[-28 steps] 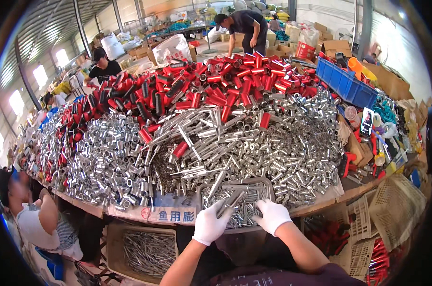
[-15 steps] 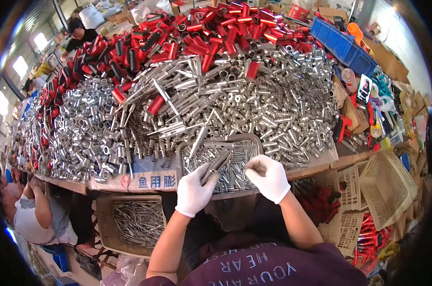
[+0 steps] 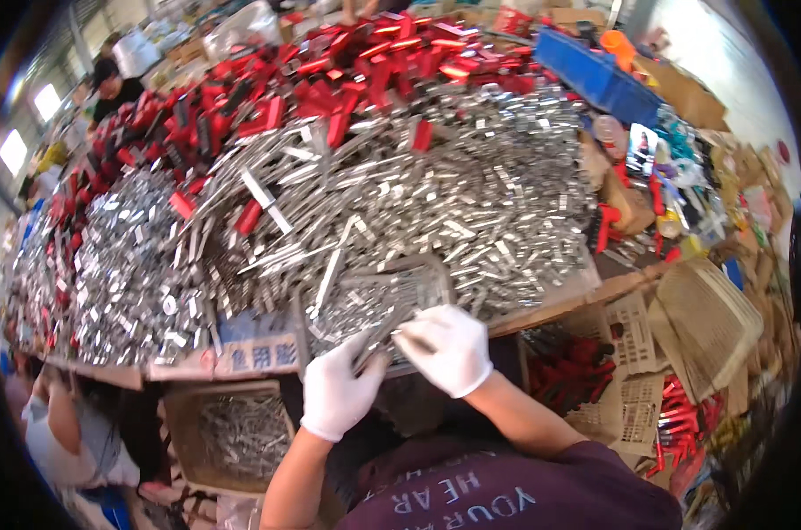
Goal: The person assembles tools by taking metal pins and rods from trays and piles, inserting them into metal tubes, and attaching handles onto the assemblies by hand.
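Observation:
My left hand (image 3: pixel 340 390), in a white glove, is closed around a few slim grey metal tubes (image 3: pixel 385 330). They point up and to the right, and motion blurs them. My right hand (image 3: pixel 449 351), also gloved, has its fingers pinched together at the tubes' far end; anything between those fingers is too blurred to make out. Both hands are over the near edge of a grey tray (image 3: pixel 447 284) of small metal parts. A long silvery rod (image 3: pixel 329 281) leans across the tray's left part.
Metal fittings (image 3: pixel 498 203) are heaped over the table, with red tubes (image 3: pixel 392 66) piled behind. A blue bin (image 3: pixel 595 75) and a lit phone (image 3: pixel 642 150) lie right. Below are a tan crate (image 3: pixel 184 433) of metal pins and cream baskets (image 3: pixel 708 322). A co-worker (image 3: pixel 74 424) sits left.
My right hand has come leftward to the tubes in my left hand. My left hand still holds the tubes, slightly lower. The whole view has shifted and blurred.

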### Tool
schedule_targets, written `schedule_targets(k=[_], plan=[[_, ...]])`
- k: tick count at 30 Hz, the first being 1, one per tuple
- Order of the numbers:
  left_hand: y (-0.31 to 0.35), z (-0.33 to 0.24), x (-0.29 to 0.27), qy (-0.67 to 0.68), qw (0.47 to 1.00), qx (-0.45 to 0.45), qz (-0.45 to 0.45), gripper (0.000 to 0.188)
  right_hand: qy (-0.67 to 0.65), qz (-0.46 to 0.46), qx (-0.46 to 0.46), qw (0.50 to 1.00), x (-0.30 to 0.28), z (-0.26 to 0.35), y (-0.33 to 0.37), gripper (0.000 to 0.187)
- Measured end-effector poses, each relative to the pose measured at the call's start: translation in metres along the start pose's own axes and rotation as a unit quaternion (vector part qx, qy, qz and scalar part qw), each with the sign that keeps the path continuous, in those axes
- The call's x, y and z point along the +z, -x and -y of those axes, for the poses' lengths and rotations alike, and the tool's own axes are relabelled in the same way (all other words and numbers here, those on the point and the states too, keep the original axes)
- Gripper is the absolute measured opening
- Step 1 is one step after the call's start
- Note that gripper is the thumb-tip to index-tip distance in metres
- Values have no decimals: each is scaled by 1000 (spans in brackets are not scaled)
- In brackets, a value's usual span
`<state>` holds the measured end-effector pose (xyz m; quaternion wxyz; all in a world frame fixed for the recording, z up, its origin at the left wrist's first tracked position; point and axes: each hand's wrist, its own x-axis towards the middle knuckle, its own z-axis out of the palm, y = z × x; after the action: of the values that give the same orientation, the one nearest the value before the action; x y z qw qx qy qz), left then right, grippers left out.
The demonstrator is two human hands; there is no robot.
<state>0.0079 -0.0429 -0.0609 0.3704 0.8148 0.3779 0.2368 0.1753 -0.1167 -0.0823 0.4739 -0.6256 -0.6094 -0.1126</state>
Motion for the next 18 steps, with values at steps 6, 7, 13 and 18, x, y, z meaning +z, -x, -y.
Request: schedule_targets(k=[6, 7, 13, 18], plan=[[5, 2, 16, -219, 966, 79, -117, 37, 39, 34, 87, 995, 12, 8, 13, 12], [5, 4, 20, -231, 959, 101, -131, 40, 21, 29, 112, 993, 14, 8, 16, 12], [1, -2, 18, -232, 948, 154, -152, 40, -310, 105, 389, 861, 7, 1, 10, 18], [-1, -16, 12, 2, 990, 126, -65, 34, -561, 126, 405, 711, 4, 0, 5, 25]])
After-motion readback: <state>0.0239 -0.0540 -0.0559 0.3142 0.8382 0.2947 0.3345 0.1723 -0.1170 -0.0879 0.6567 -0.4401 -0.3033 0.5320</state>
